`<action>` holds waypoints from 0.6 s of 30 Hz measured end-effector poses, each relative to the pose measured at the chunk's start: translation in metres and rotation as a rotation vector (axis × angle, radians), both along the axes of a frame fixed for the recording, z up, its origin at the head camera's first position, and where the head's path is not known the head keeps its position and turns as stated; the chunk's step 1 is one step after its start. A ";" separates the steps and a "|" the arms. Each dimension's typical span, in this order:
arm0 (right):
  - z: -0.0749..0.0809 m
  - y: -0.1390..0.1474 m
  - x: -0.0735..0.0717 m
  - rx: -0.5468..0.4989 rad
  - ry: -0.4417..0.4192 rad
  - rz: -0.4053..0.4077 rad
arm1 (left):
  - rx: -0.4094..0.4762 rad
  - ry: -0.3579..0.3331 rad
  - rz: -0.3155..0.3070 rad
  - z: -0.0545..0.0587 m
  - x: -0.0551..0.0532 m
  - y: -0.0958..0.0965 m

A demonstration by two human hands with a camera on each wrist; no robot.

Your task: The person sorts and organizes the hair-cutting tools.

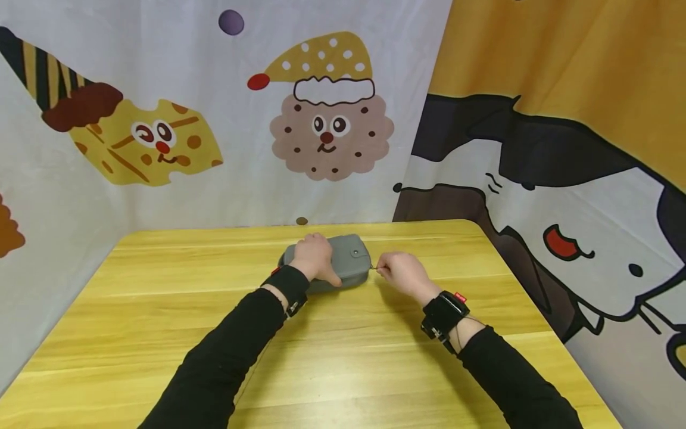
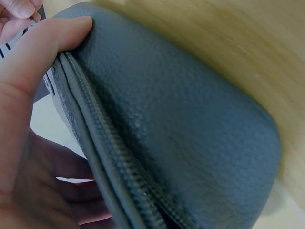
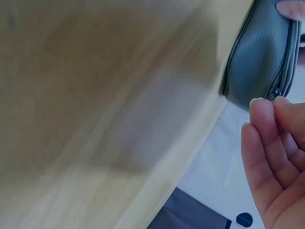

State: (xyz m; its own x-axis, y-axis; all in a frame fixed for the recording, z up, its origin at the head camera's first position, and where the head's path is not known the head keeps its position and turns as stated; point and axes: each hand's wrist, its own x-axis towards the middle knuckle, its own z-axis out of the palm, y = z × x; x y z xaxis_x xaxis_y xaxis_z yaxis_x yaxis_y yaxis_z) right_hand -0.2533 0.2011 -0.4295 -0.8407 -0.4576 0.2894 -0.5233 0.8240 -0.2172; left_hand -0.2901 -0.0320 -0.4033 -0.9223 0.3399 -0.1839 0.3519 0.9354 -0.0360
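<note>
A grey zippered pouch (image 1: 349, 253) with a pebbled, leather-like surface lies near the far edge of the table. A snap tab shows near its right end. My left hand (image 1: 315, 257) grips the pouch, thumb on the near side and fingers over the top. In the left wrist view the zipper (image 2: 112, 136) runs between thumb and fingers, its teeth parted at the bottom of the picture. At the pouch's right end, my right hand (image 1: 403, 274) pinches the zipper pull (image 1: 373, 268) between thumb and forefinger. The fingertips hide most of the pull in the right wrist view.
The pouch rests on a yellow wood-grain table (image 1: 343, 357). Cartoon-printed cloth (image 1: 214, 202) hangs behind and beside the table. Each wrist wears a black strap with a small camera (image 1: 445, 316).
</note>
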 end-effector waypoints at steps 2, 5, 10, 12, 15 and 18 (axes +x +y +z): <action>0.000 -0.001 0.003 0.002 -0.008 0.005 | 0.002 0.000 0.003 0.000 0.000 0.000; 0.001 -0.003 0.007 -0.014 -0.030 0.018 | 0.002 0.006 -0.002 -0.001 0.001 0.000; 0.002 -0.007 0.015 -0.032 -0.049 0.051 | -0.004 0.014 -0.001 0.000 0.001 0.001; 0.002 -0.009 0.016 -0.029 -0.060 0.057 | -0.007 0.019 -0.001 0.001 0.002 0.001; 0.001 -0.012 0.017 -0.026 -0.070 0.063 | -0.007 0.028 -0.002 0.002 0.003 0.001; 0.000 -0.016 0.017 -0.025 -0.065 0.085 | 0.000 0.045 -0.004 -0.002 0.002 -0.001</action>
State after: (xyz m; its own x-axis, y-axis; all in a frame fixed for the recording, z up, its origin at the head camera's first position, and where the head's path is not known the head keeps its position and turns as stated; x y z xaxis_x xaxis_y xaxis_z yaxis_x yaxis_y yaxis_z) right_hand -0.2359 0.1851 -0.4291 -0.8165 -0.5215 0.2478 -0.5753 0.7713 -0.2723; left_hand -0.2879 -0.0326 -0.4049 -0.9283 0.3436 -0.1420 0.3536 0.9339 -0.0519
